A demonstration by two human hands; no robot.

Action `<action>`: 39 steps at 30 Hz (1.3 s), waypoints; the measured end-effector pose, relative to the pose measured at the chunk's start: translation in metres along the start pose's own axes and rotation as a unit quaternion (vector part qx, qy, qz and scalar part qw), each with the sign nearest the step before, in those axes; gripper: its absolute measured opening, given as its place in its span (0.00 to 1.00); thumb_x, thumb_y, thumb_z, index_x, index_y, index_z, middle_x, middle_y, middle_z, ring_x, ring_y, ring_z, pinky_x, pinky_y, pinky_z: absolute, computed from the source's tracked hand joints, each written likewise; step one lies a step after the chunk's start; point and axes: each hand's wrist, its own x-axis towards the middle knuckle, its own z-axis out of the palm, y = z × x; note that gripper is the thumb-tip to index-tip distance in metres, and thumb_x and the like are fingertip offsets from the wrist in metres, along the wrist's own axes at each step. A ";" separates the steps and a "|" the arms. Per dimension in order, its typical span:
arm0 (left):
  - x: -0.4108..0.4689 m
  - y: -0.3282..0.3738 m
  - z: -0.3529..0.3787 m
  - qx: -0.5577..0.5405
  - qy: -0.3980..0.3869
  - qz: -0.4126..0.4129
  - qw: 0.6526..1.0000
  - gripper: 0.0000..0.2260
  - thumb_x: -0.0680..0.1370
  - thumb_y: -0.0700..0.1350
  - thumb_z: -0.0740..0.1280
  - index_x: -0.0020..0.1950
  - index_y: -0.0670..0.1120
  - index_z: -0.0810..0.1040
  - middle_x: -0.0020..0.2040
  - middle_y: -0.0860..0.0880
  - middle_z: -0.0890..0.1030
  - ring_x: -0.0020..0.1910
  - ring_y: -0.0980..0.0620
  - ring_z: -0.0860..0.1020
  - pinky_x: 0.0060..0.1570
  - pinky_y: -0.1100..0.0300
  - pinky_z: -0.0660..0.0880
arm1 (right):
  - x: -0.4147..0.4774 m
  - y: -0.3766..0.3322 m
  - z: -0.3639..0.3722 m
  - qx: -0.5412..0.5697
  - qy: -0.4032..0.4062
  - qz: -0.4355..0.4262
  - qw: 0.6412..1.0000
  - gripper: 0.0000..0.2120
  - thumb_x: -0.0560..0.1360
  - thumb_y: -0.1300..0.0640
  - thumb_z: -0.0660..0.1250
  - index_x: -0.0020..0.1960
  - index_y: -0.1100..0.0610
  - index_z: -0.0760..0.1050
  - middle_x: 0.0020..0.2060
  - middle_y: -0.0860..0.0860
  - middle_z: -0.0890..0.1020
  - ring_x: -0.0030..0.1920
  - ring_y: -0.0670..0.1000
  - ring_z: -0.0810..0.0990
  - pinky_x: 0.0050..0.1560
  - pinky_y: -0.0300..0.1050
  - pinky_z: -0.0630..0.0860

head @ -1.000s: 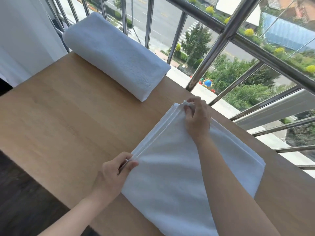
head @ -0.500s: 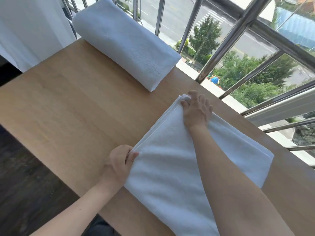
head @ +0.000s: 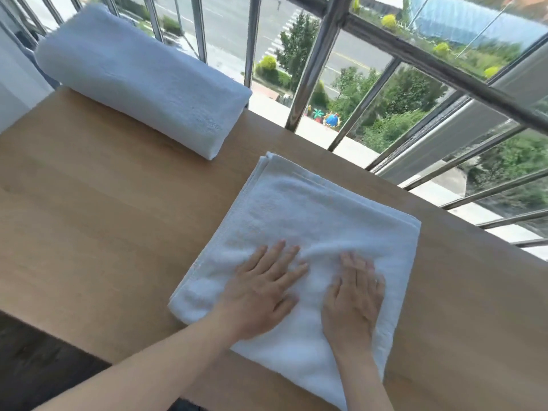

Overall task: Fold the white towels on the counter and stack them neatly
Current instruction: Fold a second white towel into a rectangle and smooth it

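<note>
Looking across the tabletop (head: pixel 89 232), we saw a thick folded towel (head: pixel 142 81) far left by the window bars (head: pixel 314 60), beyond the flat half-folded towel (head: pixel 311 209) beneath us, its long axis running away leftward. Left grip (head: pixel 261 289) and right grip (head: pixel 353 298) pressed its near half, fingers straight, holding nothing.

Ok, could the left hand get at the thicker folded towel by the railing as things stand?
Probably yes. The left hand lies flat on the near towel, holding nothing, and only bare counter shows between it and the thicker folded towel. Whether it stretches that far is not certain.
</note>
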 end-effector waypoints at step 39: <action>0.049 -0.005 -0.005 0.050 -0.010 -0.076 0.996 0.28 0.81 0.58 0.43 0.82 0.60 0.44 0.82 0.53 0.39 0.80 0.48 0.35 0.77 0.47 0.32 | -0.010 -0.003 -0.009 0.050 0.012 0.017 0.999 0.02 0.77 0.57 0.68 0.49 0.54 0.76 0.31 0.47 0.76 0.31 0.51 0.76 0.31 0.49 0.75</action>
